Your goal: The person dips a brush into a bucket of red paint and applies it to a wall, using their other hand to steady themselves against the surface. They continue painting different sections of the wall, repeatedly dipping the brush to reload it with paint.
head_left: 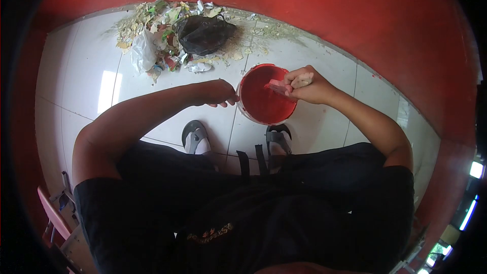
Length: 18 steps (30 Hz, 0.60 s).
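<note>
A round bucket with red paint inside and smeared along its rim stands on the white tiles in front of my feet. My right hand is closed around the pale handle of a paint brush, and the brush's pinkish-red end is over the bucket's opening. At the bucket's left side is my left hand, its fingers bent down near the rim; what they hold, if anything, is hidden.
A heap of paint scrapings, with a black plastic bag and a white plastic bag, lies against the red wall. Sandals are on my feet. A pink chair stands at the lower left.
</note>
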Available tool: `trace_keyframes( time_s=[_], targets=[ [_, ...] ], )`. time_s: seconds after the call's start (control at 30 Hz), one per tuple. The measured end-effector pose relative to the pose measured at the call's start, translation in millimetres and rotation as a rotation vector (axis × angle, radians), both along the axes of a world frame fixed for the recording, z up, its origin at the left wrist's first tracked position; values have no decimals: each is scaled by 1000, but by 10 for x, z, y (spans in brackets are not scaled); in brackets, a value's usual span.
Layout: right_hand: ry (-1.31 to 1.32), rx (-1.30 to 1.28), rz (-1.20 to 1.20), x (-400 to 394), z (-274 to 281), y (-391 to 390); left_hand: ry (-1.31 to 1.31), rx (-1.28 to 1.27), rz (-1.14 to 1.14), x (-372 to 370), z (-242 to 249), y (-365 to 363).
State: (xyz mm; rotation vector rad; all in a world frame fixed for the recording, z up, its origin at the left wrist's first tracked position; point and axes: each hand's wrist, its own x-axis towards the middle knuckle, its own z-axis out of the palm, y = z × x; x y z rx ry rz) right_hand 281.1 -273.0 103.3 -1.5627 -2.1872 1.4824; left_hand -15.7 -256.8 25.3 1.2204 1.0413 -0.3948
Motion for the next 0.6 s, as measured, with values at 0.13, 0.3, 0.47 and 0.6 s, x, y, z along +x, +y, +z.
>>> trace_keyframes(
  time_s=[0.13,0.3,0.47,0.6],
  targets=[
    [5,21,5,43,-52,18,13,-10,7,13,-8,13],
    [41,-31,-13,86,-86,63,-3,9,-71,-8,-31,78],
    [220,-196,-238,547,-324,290,-13,32,-31,-224,-21,507],
    [666,-674,-584,922,-630,382,51,567,30,-463,598,1055]
  ],
)
